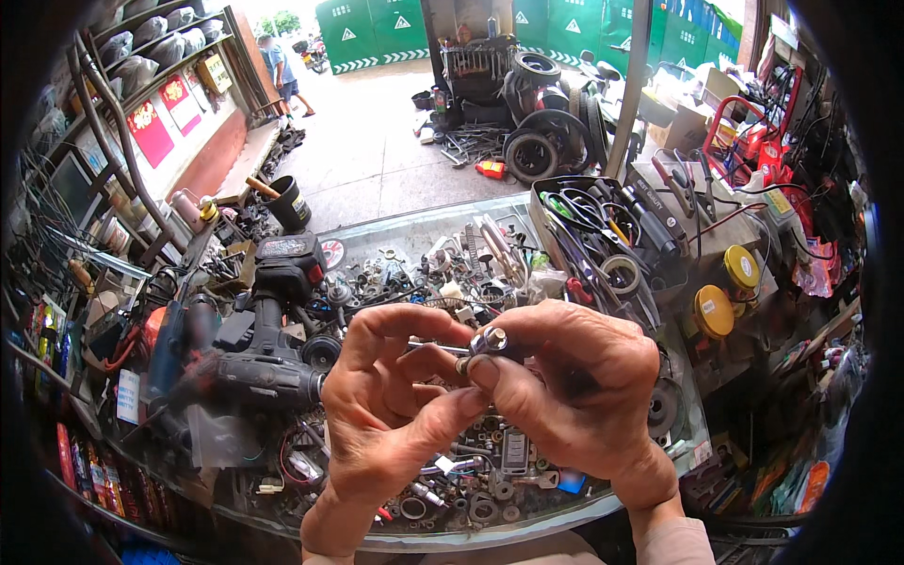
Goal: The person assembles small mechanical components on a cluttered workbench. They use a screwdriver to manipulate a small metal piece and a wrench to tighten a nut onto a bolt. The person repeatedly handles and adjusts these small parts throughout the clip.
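Note:
Above the workbench, both my hands are closed around a small metal fitting (pixel 489 341) with a rounded, brass-coloured end. My right hand (pixel 589 386) pinches it between thumb and fingers. My left hand (pixel 381 405) meets it from the other side, its thumb tip against the right thumb and its fingers curled; a thin shiny rod (pixel 435 347) shows beside them. The exact kind of fitting is too small to tell, and its underside is hidden by the fingers. Below lie loose washers, nuts and small metal parts (pixel 482 508).
A black cordless drill (pixel 268 363) lies left of my hands. Beyond them, a tool tray (pixel 539 212) holds scissors, pens and tape. Yellow-lidded jars (pixel 714 312) stand at right. Tyres (pixel 529 155) are stacked on the floor ahead, and a person (pixel 282 75) is at far left.

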The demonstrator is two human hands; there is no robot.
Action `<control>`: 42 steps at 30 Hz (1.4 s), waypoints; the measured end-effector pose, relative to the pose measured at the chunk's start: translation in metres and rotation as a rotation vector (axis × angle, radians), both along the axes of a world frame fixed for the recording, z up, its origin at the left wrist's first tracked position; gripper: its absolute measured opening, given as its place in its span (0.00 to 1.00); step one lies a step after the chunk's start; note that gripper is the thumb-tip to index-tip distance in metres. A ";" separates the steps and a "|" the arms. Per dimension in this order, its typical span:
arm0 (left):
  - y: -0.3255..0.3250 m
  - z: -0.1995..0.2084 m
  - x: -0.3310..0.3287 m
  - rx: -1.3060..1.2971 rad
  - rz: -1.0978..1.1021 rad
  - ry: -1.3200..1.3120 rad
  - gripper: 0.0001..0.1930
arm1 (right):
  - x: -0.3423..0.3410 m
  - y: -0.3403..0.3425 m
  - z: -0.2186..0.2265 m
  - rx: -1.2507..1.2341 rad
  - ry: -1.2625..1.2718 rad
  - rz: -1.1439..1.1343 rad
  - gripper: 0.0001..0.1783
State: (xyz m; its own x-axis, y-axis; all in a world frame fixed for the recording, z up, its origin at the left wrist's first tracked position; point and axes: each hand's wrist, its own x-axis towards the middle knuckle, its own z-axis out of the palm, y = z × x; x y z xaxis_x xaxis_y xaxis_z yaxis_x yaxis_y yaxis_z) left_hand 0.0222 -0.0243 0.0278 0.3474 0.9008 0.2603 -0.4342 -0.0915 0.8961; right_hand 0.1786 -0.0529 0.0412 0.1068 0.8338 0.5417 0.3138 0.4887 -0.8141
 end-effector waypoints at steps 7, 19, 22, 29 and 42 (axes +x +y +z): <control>-0.003 0.002 -0.001 -0.029 0.053 0.104 0.17 | 0.000 0.002 -0.003 -0.010 0.055 0.061 0.10; 0.001 -0.004 -0.002 0.002 0.027 0.068 0.14 | 0.000 0.001 -0.001 -0.207 0.168 0.092 0.09; 0.004 -0.005 -0.008 -0.127 -0.084 -0.026 0.14 | -0.001 0.000 -0.001 -0.234 0.222 0.114 0.10; 0.000 -0.001 0.004 -0.042 0.035 -0.015 0.14 | -0.001 0.000 0.000 -0.222 0.187 0.105 0.10; 0.001 -0.004 0.005 0.000 0.058 0.028 0.14 | 0.001 0.000 0.001 -0.234 0.168 0.089 0.10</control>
State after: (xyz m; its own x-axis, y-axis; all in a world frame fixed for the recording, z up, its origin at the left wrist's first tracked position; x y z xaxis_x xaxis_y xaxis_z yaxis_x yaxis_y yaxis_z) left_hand 0.0273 -0.0231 0.0236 0.3018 0.9197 0.2511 -0.4032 -0.1155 0.9078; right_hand 0.1793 -0.0526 0.0423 0.0994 0.9440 0.3148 0.1297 0.3014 -0.9447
